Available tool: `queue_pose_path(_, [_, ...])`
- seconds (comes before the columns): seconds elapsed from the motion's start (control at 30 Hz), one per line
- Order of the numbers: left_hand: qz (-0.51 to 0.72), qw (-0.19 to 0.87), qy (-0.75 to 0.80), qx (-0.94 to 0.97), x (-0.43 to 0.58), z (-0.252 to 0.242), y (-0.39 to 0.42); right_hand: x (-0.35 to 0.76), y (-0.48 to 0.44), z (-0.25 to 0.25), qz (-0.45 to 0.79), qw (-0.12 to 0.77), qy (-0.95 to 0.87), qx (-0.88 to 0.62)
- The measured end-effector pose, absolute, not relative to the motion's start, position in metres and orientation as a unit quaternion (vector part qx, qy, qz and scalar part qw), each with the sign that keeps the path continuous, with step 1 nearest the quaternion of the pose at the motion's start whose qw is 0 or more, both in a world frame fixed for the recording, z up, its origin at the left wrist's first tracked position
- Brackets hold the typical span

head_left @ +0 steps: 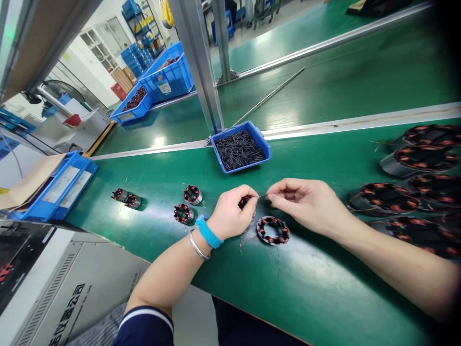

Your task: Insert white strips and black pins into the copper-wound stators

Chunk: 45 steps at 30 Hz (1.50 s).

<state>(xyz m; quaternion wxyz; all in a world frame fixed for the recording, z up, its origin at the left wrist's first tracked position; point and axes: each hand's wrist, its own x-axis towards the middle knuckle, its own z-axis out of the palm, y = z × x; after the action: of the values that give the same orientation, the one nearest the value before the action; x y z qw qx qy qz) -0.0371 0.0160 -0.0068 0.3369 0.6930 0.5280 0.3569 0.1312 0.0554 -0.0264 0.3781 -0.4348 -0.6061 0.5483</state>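
Observation:
My left hand [232, 211] is closed in a pinch on a small black sleeve tube and a thin wire. My right hand [304, 199] pinches the same thin wire [262, 195] from the other side, fingertips almost meeting the left ones. Just below the hands a ring-shaped stator [272, 229] with copper windings lies flat on the green belt [324, 288], its loose leads trailing toward my left hand. A small blue tray [240, 146] full of black sleeve tubes sits just beyond the hands.
Several small wound stators [187, 204] lie to the left on the belt. Several large stators [406, 192] are stacked at the right. Blue bins [167, 77] stand at the far left, a blue tray with papers [54, 190] at the near left, a grey machine cabinet [65, 283] below.

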Motion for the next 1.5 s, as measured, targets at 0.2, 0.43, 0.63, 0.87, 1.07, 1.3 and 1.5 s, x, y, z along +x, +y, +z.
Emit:
queue_pose_path(0.2, [0.345, 0.326, 0.534, 0.7, -0.038, -0.007, 0.016, 0.133, 0.051, -0.023, 0.439, 0.382, -0.691, -0.429])
queue_pose_path(0.43, [0.341, 0.322, 0.537, 0.701, -0.037, -0.005, 0.016, 0.132, 0.046, -0.021, 0.374, 0.397, -0.721, -0.428])
queue_pose_path(0.63, [0.347, 0.334, 0.528, 0.699, -0.037, -0.006, 0.015, 0.132, 0.048, -0.023, 0.408, 0.384, -0.709, -0.428])
queue_pose_path(0.87, [0.348, 0.328, 0.528, 0.702, -0.037, -0.006, 0.014, 0.134, 0.05, -0.025, 0.438, 0.384, -0.69, -0.43])
queue_pose_path(1.07, [0.342, 0.32, 0.534, 0.704, -0.037, -0.005, 0.014, 0.134, 0.05, -0.026, 0.443, 0.38, -0.695, -0.42])
queue_pose_path(1.3, [0.361, 0.323, 0.53, 0.697, -0.037, -0.009, 0.014, 0.132, 0.05, -0.025, 0.444, 0.374, -0.706, -0.406])
queue_pose_path(1.5, [0.368, 0.342, 0.522, 0.689, -0.039, -0.013, 0.013, 0.137, 0.054, -0.016, 0.357, 0.359, -0.796, -0.331])
